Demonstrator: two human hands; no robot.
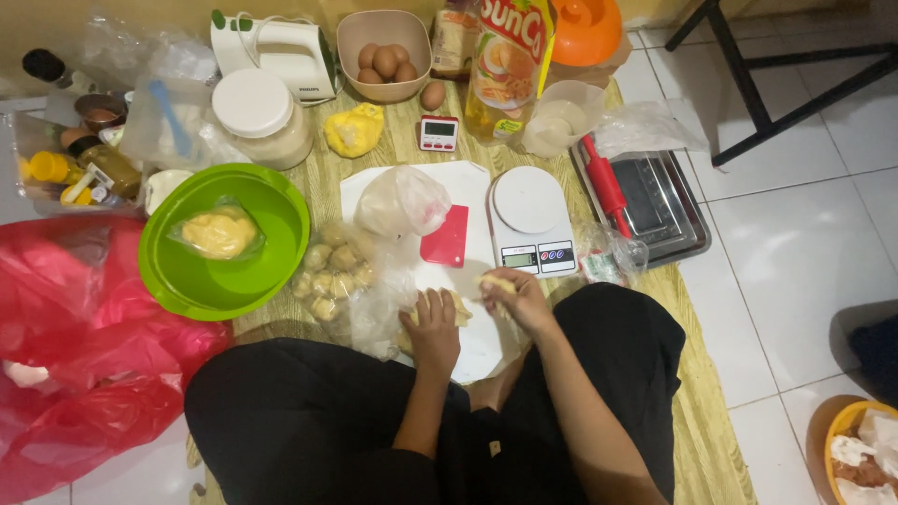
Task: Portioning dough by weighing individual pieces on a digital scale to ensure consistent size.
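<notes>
Black-trousered legs, crossed, sit closest below me, and just past my knees both hands work on a white cutting board [468,178]. My left hand [434,329] lies palm down, fingers curled onto a lump of pale dough [460,310] at the board's near edge. My right hand [517,297] pinches a small piece of dough [496,281] between fingertips, lifted just in front of the white kitchen scale [529,217].

I judge the dough soft and a little tacky: it will stretch and tear if pulled, so it is best taken lightly from underneath with the fingertips.

Beyond my left hand, several small dough balls [329,271] rest on clear plastic just beside the board. A red scraper [445,238] and a bagged lump [400,202] lie on the board. Farther left stands a green bowl [271,271] holding bagged yellow dough, beside it a red plastic bag [75,346]. At the far side I see a bowl of eggs [353,37], a white hand mixer [276,51], an oil bottle [510,65], and, right of the scale, a red rolling pin [604,182] on a metal tray [669,210].
</notes>
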